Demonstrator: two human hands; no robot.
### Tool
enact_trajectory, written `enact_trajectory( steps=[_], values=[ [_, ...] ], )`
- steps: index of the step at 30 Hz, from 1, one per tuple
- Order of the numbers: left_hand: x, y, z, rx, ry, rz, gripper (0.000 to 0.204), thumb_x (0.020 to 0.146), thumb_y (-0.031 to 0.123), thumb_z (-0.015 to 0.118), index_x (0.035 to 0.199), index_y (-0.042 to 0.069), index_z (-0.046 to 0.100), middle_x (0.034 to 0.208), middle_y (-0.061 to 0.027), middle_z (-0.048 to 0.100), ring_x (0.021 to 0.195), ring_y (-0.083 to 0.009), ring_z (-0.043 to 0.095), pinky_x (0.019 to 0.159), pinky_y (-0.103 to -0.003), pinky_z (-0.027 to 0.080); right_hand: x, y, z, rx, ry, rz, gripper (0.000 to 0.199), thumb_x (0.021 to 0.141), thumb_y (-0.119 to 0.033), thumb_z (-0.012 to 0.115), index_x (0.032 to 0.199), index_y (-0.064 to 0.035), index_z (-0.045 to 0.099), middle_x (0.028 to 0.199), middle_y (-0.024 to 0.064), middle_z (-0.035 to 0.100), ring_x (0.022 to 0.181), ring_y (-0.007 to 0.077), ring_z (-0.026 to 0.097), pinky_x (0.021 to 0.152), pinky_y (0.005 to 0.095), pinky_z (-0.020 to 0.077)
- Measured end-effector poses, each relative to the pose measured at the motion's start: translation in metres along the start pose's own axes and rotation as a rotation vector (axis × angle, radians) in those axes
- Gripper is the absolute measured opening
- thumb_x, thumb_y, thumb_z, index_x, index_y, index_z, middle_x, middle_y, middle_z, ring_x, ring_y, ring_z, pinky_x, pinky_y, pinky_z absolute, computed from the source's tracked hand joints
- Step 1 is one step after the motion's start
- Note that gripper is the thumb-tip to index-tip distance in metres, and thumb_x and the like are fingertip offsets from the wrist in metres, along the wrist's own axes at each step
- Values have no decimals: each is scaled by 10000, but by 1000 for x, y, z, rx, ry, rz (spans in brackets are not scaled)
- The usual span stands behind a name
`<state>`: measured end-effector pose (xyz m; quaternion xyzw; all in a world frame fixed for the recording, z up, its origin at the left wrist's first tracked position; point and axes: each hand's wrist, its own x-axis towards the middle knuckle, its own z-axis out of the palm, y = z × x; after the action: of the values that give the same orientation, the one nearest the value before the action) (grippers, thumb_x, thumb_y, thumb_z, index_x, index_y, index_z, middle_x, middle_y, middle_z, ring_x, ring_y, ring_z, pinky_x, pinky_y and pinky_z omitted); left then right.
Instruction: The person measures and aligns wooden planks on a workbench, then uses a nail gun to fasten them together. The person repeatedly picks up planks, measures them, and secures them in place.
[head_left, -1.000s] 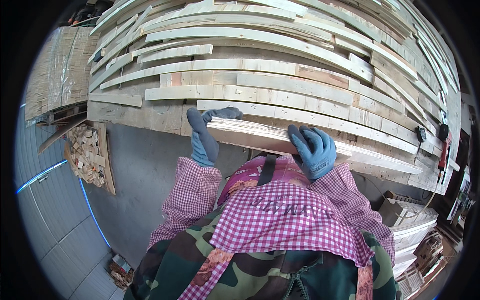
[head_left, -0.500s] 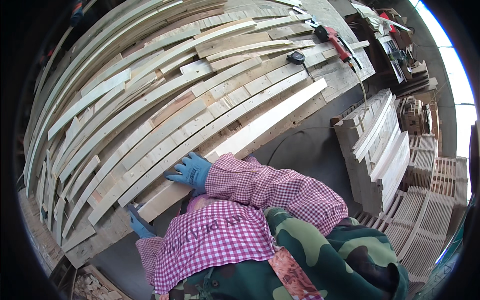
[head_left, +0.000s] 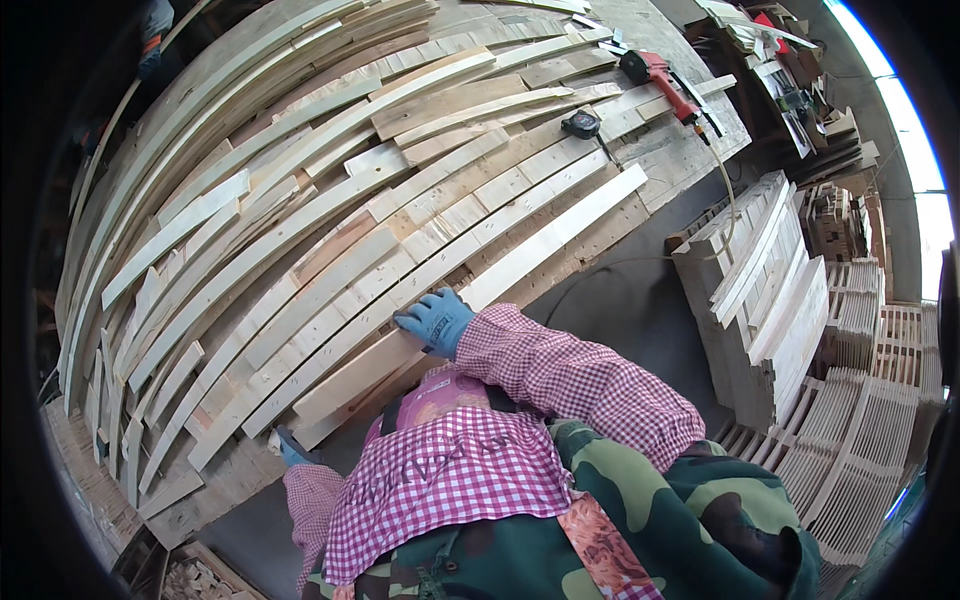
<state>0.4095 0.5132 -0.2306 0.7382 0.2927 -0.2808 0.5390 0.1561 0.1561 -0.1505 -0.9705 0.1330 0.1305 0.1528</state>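
Along the near edge of the workbench, a pale wooden board (head_left: 360,380) runs under my right hand (head_left: 437,322). That hand wears a blue glove, and its fingers curl over the board's far edge. Beyond it a long, whiter strip (head_left: 560,235) extends up to the right; whether it is one piece with the board is hidden by the hand. My left hand (head_left: 293,447), also gloved in blue, is at the left end of the board. Its fingers are mostly hidden, with a small pale patch at their tips that I cannot make out.
Many wooden strips (head_left: 260,240) cover the workbench. A black tape measure (head_left: 581,124) and a red air nailer (head_left: 660,82) with a hose lie toward the far right. Beside the bench lean stacked boards (head_left: 745,300), near piles of slatted panels (head_left: 835,450). Wood scraps (head_left: 200,575) fill a box lower left.
My right hand has slid right and slightly up, its fingers drawing closer together. The near board has shifted, showing a dark gap along its near side. My left hand has moved slightly right.
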Motion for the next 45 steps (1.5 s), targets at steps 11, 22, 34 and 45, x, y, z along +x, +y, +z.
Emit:
enact_trajectory(
  steps=[11, 22, 34, 45],
  values=[
    [-70, -15, 41, 58, 431, 583, 418, 869, 28, 584, 1257, -9, 433, 1219, -119, 509, 1059, -176, 520, 912, -270, 435, 8, 218, -76, 178, 281, 132, 809, 710, -441, 712, 1387, -213, 332, 1302, 126, 447, 1192, 314, 424, 1015, 425, 338],
    [-267, -104, 142, -410, 189, 63, 389, 876, 297, 610, 1192, 94, 506, 1159, -60, 565, 1046, -182, 560, 893, -341, 458, -38, 512, -63, 72, -102, 374, 944, 545, -118, 827, 1367, -174, 367, 1320, 169, 396, 1214, 348, 432, 1018, 381, 387],
    [-332, -2, 248, -191, -668, -56, 445, 864, 300, 641, 1198, 29, 527, 968, -55, 619, 848, -144, 615, 708, -258, 530, -37, 142, -119, 877, -33, -329, 666, 710, -162, 723, 1327, -115, 475, 1014, 90, 606, 849, 193, 616, 775, 317, 495],
    [-304, -15, 193, -149, -702, 3, 343, 784, 333, 732, 907, 60, 564, 699, 3, 573, 574, -68, 514, 494, -188, 394, -46, 34, -121, 364, -397, -467, 848, 663, -656, 629, 1386, -293, 375, 942, 163, 582, 809, 304, 632, 714, 395, 515]
  ],
)
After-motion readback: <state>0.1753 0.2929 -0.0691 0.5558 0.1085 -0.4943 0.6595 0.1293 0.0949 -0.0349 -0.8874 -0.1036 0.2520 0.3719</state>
